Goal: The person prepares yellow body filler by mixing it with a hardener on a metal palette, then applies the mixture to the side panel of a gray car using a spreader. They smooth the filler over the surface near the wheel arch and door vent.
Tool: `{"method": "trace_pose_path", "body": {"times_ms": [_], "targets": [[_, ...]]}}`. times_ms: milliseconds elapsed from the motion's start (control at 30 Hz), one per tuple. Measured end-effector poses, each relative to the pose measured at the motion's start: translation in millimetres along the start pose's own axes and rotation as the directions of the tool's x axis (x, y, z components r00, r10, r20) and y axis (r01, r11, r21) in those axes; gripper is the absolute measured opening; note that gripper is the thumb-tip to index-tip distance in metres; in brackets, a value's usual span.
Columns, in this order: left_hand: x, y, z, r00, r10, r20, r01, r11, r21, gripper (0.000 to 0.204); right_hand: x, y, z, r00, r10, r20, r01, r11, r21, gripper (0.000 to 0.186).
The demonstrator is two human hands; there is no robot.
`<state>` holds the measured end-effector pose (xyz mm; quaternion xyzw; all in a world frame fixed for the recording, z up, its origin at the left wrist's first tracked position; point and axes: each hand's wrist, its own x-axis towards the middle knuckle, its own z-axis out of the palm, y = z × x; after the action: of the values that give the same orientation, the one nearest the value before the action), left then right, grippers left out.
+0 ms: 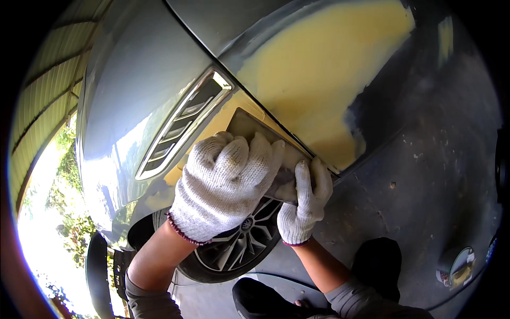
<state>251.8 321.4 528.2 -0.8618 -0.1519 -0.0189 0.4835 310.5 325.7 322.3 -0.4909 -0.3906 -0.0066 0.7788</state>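
Observation:
Both hands wear white knitted gloves with dark red cuffs. A flat, grey-brown rectangular sanding sheet (248,123) lies slanted against the car's fender, next to the door gap. My left hand (226,170) is closed over its middle, knuckles up, pressing it to the panel. At its lower right end my right hand (308,194) pinches the edge between thumb and fingers. Under and beside the sheet, yellowish filler (227,110) covers part of the fender. The sheet's underside and my left fingertips are hidden.
A chrome-rimmed side vent (186,122) sits left of my hands. Beyond the gap, the door carries a large yellow filler patch (319,64). Below are the wheel (247,236) and my dark-clothed legs (380,260). A round container (459,268) stands on the grey floor at right.

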Motion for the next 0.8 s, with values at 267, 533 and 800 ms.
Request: {"method": "trace_pose_path", "body": {"times_ms": [267,533,800], "targets": [[9,-12,-5,0.998,0.018,0.059,-0.018,1.0,-0.002,0.057,4,-8,9,0.999,0.039,0.009,-0.039,0.999,0.005,0.051],[12,-16,-2,0.995,0.096,0.042,-0.097,0.995,0.024,0.057,-2,-5,22,0.994,0.073,-0.077,-0.071,0.997,0.039,0.062],[11,-22,0,0.995,0.087,0.046,-0.09,0.994,0.06,0.058,0,-6,23,0.996,0.068,-0.053,-0.067,0.997,0.023,0.066]]}}
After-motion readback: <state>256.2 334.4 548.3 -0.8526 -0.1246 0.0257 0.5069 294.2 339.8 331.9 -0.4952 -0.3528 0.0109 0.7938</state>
